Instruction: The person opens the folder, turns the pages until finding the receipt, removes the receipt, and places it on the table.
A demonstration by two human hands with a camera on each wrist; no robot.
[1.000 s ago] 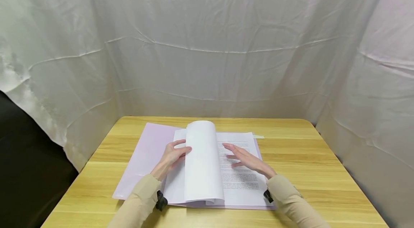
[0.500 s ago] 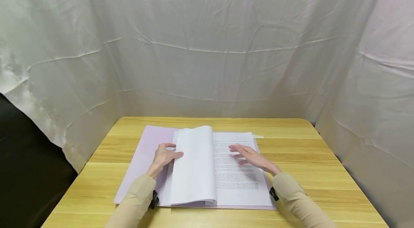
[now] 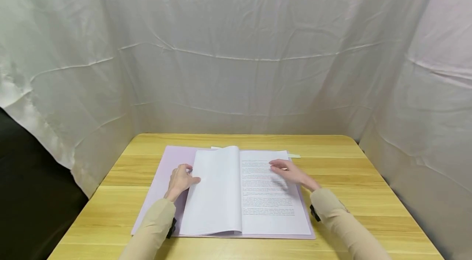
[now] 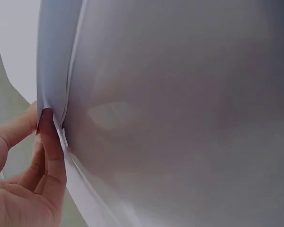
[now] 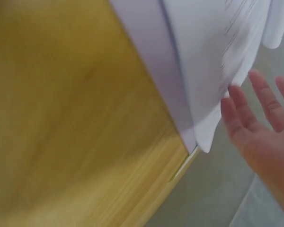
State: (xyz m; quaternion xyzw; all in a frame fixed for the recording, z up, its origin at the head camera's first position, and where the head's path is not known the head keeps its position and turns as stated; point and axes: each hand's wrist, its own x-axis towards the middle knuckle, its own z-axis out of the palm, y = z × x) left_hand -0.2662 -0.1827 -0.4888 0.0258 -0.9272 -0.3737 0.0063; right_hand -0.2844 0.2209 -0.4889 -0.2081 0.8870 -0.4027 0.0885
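Note:
A light purple folder (image 3: pixel 167 166) lies spread on the table with white paper sheets in it. My left hand (image 3: pixel 180 180) pinches the left edge of the turned sheets (image 3: pixel 214 194), thumb on top; the left wrist view shows the paper (image 4: pixel 180 142) between thumb and fingers. These sheets bulge near the fold and their upper side looks blank. My right hand (image 3: pixel 289 172) hovers over the printed page (image 3: pixel 267 194) on the right, its fingers (image 5: pixel 244 106) loosely bent and holding nothing. Whether its fingertips touch the page is hard to tell.
Pale green tabs (image 3: pixel 294 156) stick out past the top edge of the pages. The wooden table (image 3: pixel 350 194) extends around the folder. Grey-white cloth (image 3: pixel 236 67) hangs behind and at both sides, with a black area (image 3: pixel 29 194) at the left.
My left hand has moved left and a little down, carrying the sheets over to the left, where they now lie flatter. The right hand has shifted slightly right, its fingers closer together.

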